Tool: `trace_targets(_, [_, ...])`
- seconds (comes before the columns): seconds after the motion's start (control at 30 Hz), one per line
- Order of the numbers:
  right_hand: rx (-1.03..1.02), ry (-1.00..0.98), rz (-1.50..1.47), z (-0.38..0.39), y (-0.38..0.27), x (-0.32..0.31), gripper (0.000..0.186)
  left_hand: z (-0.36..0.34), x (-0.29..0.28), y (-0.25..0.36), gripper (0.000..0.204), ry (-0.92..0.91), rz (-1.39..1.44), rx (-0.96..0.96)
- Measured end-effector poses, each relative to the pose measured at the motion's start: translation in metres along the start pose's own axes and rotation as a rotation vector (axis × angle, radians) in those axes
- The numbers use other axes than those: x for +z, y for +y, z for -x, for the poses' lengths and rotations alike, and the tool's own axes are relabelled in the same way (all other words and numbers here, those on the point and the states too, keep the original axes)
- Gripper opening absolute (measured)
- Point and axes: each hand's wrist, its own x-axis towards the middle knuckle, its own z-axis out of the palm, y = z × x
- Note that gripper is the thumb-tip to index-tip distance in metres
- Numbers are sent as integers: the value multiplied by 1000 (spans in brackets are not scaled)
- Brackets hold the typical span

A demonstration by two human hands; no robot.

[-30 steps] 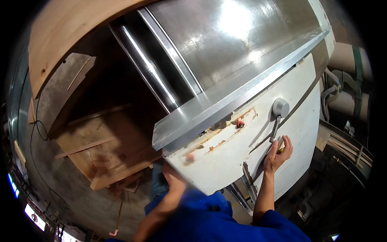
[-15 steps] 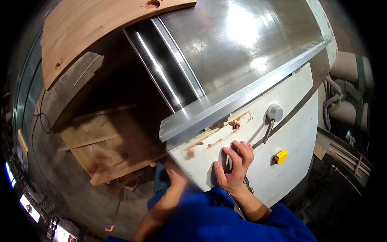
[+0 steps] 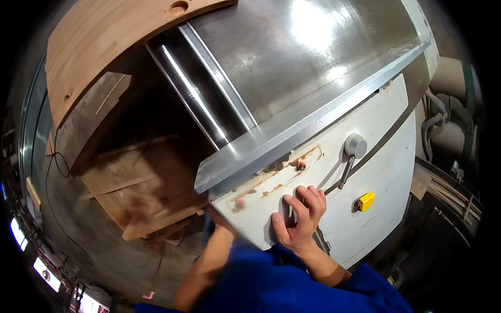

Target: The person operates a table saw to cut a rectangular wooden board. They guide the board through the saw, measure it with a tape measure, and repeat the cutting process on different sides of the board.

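Note:
A white metal machine panel [image 3: 334, 219] with chipped paint stands right in front of me, below the metal edge bar [image 3: 292, 128] of a steel table. My right hand [image 3: 300, 221] rests on its left part, fingers bent and apart, tips against the surface. Nothing that it holds can be seen; what lies under the palm is hidden. My left hand [image 3: 220, 221] reaches behind the panel's left edge, and its fingers are out of sight. Above my right hand are a small red button [image 3: 301, 166] and a grey knob with a lever [image 3: 355, 146]. A yellow piece [image 3: 366, 202] sticks out further right.
A shiny steel table [image 3: 271, 52] spreads beyond the panel, with two metal rails [image 3: 219, 78] on its left. A wooden board with round holes [image 3: 104, 47] lies across the far left. Below it are wood offcuts [image 3: 125, 188]. Large pipes [image 3: 451, 104] stand at the right.
The whole view has shifted slightly, so the table and rails sit a little further left. My left hand is more hidden behind the panel edge; my right hand keeps its pose on the panel.

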Motion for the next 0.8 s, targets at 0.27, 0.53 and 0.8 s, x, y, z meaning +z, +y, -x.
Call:
trace_targets(0.27, [31,30,-9,4,-8,4,44,1,-16,2,54,16,-85,-3])
trace_targets(0.53, [22,131,-66,9,-4,-13,44,-42,-9,-8,55,-178,-186,-36])
trace_targets(0.8, [9,517,137,24,71,-62,37,-71,-50,24,57,-98,-514,135])
